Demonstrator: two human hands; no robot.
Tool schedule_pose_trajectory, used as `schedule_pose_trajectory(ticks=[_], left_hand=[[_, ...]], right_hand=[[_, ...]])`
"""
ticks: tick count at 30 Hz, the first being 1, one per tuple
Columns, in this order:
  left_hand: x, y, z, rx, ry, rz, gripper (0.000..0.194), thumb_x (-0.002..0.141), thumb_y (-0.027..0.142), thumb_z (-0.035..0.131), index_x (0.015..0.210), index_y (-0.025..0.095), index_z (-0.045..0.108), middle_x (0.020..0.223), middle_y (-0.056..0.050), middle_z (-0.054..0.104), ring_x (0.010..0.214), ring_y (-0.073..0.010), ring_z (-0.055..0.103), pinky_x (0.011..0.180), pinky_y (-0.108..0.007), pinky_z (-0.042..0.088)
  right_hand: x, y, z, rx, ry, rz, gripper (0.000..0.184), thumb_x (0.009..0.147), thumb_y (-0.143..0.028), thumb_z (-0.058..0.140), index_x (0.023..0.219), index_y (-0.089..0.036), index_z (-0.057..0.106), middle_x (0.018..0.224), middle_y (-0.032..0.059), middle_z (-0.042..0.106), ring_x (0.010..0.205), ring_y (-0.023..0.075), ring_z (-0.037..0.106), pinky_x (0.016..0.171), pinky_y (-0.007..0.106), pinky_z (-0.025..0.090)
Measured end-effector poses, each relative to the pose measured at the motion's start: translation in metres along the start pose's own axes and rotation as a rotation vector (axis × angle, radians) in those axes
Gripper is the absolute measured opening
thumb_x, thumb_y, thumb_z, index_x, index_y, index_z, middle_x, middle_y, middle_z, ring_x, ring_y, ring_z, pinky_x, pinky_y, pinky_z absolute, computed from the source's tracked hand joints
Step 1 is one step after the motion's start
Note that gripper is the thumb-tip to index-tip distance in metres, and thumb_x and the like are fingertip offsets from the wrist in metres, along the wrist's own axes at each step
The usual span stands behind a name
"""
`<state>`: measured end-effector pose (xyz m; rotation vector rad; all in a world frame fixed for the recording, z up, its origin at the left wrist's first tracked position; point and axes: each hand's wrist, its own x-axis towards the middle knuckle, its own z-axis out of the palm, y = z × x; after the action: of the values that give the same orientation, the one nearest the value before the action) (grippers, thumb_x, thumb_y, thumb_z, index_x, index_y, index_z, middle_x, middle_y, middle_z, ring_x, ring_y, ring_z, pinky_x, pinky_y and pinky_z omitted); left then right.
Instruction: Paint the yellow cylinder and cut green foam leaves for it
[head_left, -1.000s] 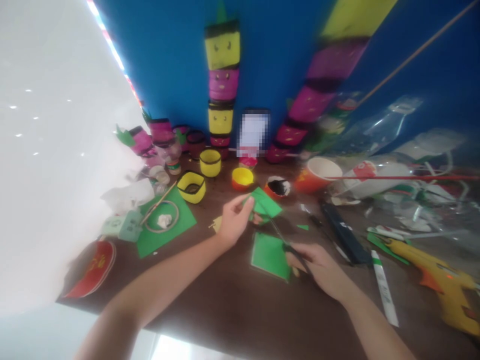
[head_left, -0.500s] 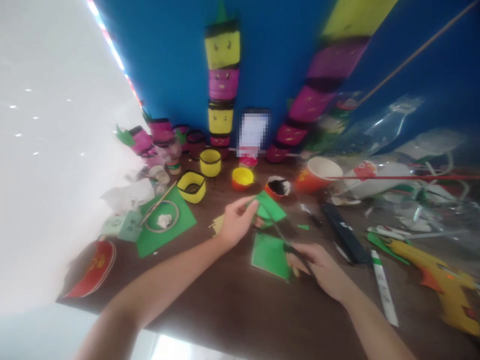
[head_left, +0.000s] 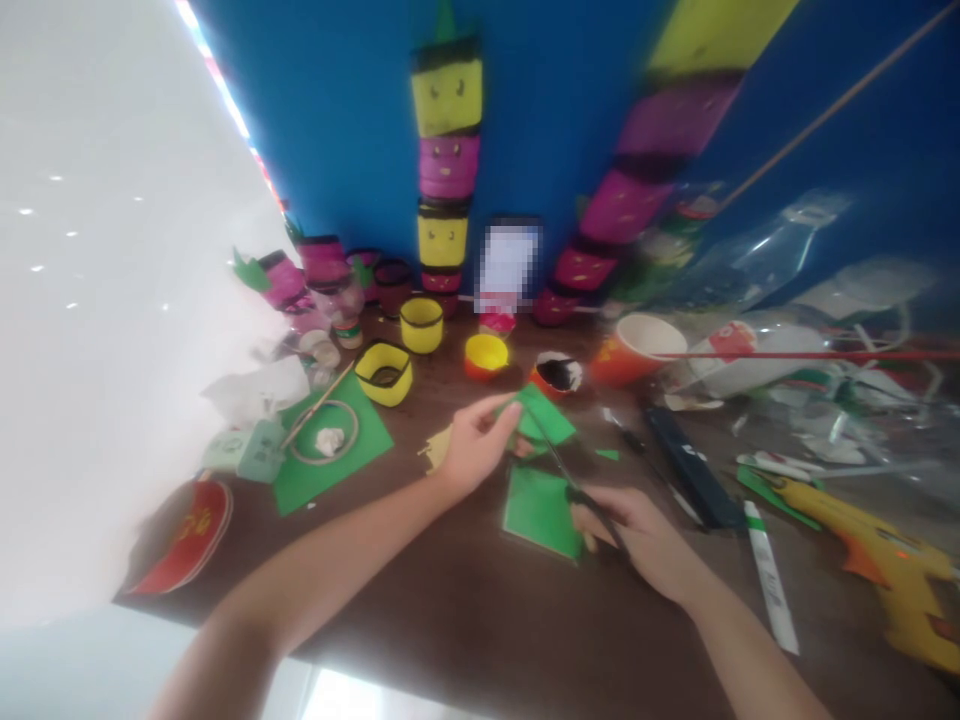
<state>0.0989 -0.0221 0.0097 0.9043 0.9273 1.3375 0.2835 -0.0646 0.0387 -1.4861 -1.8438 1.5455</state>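
My left hand (head_left: 484,437) pinches a small green sheet (head_left: 551,415) by its left edge, above the brown table. In my right hand (head_left: 637,535) is a pair of scissors (head_left: 556,458), its blades pointing up and left across the held sheet. My fingers partly hide the dark handles. Below the blades lies a square green piece (head_left: 536,510), its right corner under my right hand. A tiny green scrap (head_left: 607,455) rests right of the held sheet. Close behind my left hand is a beige piece (head_left: 435,448) with a ragged edge.
Yellow cups (head_left: 383,373) and a cup of dark paint (head_left: 557,374) stand behind the hands. To the right lie a black case (head_left: 691,468), a white marker (head_left: 771,578) and a yellow glue gun (head_left: 877,550). A larger green sheet (head_left: 367,440) carries a ring at left.
The held green sheet and my left hand have shifted very slightly to the right. My right hand stays nearly where it was, with the scissors still across the sheet.
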Motion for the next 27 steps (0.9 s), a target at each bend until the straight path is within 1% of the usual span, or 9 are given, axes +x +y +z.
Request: schedule_pose_trajectory(ticks=[5,8,13,21,24,27], left_hand=[[0.0,-0.0003,-0.0007,0.003,-0.003,0.001,0.043,0.073,0.046,0.066,0.099,0.012,0.066,0.057,0.0,0.064,0.047,-0.0119,0.061,0.046,-0.023,0.051],[0.0001,-0.0001,-0.0008,0.002,-0.005,0.006,0.043,0.073,0.046,0.066,0.099,0.012,0.065,0.056,0.0,0.064,0.046,-0.0113,0.06,0.047,-0.022,0.051],[0.0002,-0.0001,-0.0008,0.004,-0.011,-0.002,0.042,0.074,0.046,0.065,0.099,0.012,0.064,0.056,0.0,0.063,0.046,-0.0102,0.06,0.047,-0.021,0.05],[0.0006,-0.0001,-0.0009,-0.006,-0.016,-0.008,0.043,0.073,0.048,0.065,0.097,0.012,0.063,0.055,0.001,0.062,0.046,-0.011,0.06,0.047,-0.022,0.049],[0.0007,0.0015,-0.0009,-0.028,-0.021,-0.009,0.044,0.072,0.05,0.065,0.096,0.014,0.059,0.054,0.002,0.061,0.045,-0.012,0.059,0.047,-0.024,0.049],[0.0008,0.0024,-0.0011,-0.053,-0.02,-0.016,0.041,0.072,0.052,0.065,0.087,0.016,0.053,0.05,0.005,0.057,0.042,-0.0112,0.057,0.046,-0.023,0.048]], right_hand=[[-0.0003,-0.0015,0.0001,-0.021,0.019,-0.005,0.053,0.069,-0.067,0.055,0.051,-0.017,0.051,0.05,-0.0002,0.049,0.051,0.0126,0.043,0.05,0.026,0.034],[-0.0001,-0.0014,0.0003,-0.022,0.022,0.006,0.053,0.07,-0.068,0.053,0.052,-0.017,0.051,0.051,0.0,0.049,0.052,0.0129,0.043,0.051,0.026,0.034],[0.0001,-0.001,0.0001,-0.028,0.014,0.003,0.051,0.07,-0.066,0.055,0.056,-0.017,0.055,0.052,-0.0001,0.049,0.053,0.0132,0.043,0.052,0.026,0.035],[0.0006,0.0011,-0.0006,-0.009,0.006,0.014,0.047,0.07,-0.062,0.058,0.057,-0.017,0.054,0.053,-0.0013,0.047,0.053,0.0125,0.042,0.051,0.025,0.033],[0.0007,0.0024,0.0,-0.005,0.008,0.021,0.047,0.071,-0.062,0.057,0.056,-0.017,0.052,0.052,-0.0019,0.046,0.052,0.012,0.041,0.051,0.025,0.033],[0.0001,0.0014,0.0005,0.002,0.0,0.012,0.047,0.071,-0.061,0.057,0.055,-0.017,0.051,0.052,-0.0021,0.046,0.053,0.012,0.042,0.052,0.025,0.034]])
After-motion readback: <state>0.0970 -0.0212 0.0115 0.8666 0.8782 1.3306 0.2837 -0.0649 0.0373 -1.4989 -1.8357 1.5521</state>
